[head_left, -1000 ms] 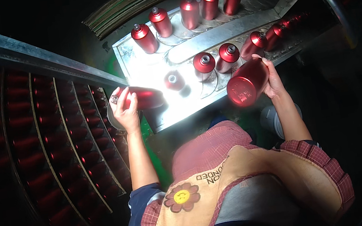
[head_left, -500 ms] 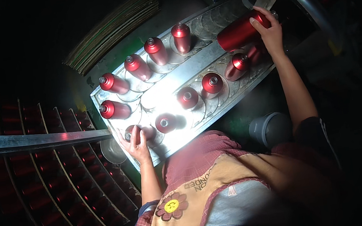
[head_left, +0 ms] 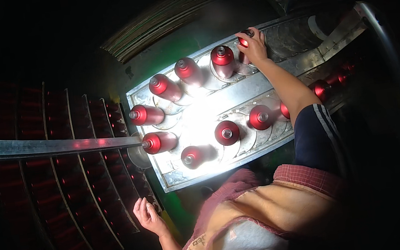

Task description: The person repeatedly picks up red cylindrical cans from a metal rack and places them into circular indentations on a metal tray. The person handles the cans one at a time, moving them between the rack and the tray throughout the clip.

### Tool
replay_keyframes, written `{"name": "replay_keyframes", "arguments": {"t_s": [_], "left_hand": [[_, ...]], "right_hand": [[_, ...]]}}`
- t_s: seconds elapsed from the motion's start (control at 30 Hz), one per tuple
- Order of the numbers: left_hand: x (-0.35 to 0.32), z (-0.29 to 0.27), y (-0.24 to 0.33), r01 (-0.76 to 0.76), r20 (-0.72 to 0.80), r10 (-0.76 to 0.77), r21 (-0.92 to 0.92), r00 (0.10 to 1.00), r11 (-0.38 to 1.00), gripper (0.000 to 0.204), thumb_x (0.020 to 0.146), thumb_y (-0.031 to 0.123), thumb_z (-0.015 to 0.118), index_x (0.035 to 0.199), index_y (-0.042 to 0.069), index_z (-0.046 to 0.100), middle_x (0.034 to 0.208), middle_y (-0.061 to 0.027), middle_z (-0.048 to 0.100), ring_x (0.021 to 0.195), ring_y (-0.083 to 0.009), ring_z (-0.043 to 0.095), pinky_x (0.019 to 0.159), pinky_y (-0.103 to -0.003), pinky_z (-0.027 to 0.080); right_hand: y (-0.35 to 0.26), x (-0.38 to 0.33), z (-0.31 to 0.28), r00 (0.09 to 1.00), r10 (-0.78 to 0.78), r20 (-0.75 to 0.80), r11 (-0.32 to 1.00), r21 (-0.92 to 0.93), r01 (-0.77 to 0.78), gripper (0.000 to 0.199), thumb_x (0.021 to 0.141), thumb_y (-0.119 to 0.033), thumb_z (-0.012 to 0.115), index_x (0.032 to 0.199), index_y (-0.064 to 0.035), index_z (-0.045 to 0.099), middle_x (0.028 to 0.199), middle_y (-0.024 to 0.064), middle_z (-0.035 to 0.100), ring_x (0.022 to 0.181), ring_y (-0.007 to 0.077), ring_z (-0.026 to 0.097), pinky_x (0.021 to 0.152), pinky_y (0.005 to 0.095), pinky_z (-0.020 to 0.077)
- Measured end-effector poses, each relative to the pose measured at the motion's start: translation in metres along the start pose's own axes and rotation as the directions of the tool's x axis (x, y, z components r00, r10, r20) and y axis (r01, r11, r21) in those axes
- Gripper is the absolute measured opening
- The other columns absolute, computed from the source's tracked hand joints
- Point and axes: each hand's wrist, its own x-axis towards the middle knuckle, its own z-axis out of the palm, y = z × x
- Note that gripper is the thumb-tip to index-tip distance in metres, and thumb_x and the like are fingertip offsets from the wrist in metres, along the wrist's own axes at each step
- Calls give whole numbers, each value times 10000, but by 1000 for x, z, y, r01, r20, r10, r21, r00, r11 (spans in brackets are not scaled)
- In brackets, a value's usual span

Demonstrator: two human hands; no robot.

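With my right grip (head_left: 254, 51) apparently closed round the half-hidden top of a red bottle (head_left: 243, 42) in the far row on the table (head_left: 256, 85), a sideways drag could tip it into the neighbouring bottle (head_left: 223, 62), while my left grip (head_left: 149, 218) hangs empty, loosely spread.

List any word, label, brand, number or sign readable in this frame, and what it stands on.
Apron: a few dark letters, partly lost in the folds; not copied here.
Grey shirt: pinkish mark, too small to read.
Red bottles: no lettering I can make out.
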Motion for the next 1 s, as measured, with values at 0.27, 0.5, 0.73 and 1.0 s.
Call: {"name": "replay_keyframes", "arguments": {"t_s": [0.27, 0.5, 0.73, 1.0], "left_hand": [[-40, -55, -33, 32, -152, -41, -63, 988, 998, 189, 872, -38, 643, 1029, 24, 728, 1068, -72, 637, 886, -129, 617, 707, -229, 499], [-84, -210, -105, 38, -296, -166, -395, 941, 918, 164, 930, -26, 596, 1067, -26, 686, 1065, -81, 609, 825, -119, 637, 710, -226, 535], [-44, -431, -160, -251, -572, 57, -266, 818, 931, 190, 978, 91, 548, 1081, -26, 657, 1101, -96, 587, 824, -140, 629, 730, -283, 532], [65, -690, -153, -59, -737, 140, 135, 661, 989, 348, 982, 239, 547, 1282, 80, 622, 1236, -66, 582, 1000, -153, 610, 822, -302, 535]], "right_hand": [[-39, 2, -69, 953, -193, -234, 981, -76, 180, 486, 875, -164, 688, 1317, -358, 630, 1500, 192, 397, 1336, 360, 395, 1112, 452, 316], [-249, -144, -133, 826, -408, -390, 525, 640, 561, 315, 921, 139, 458, 1181, 70, 622, 1352, 135, 469, 1141, 223, 578, 1014, 330, 486], [-644, -245, -90, 509, -847, -152, 248, 735, 631, 229, 869, 87, 629, 1081, 10, 666, 1158, 165, 571, 1075, 248, 584, 881, 327, 527], [-990, -336, -38, -44, -984, -173, -175, 880, 441, 554, 832, -154, 738, 1363, -172, 582, 1402, 135, 427, 1228, 292, 559, 974, 413, 548]]}}
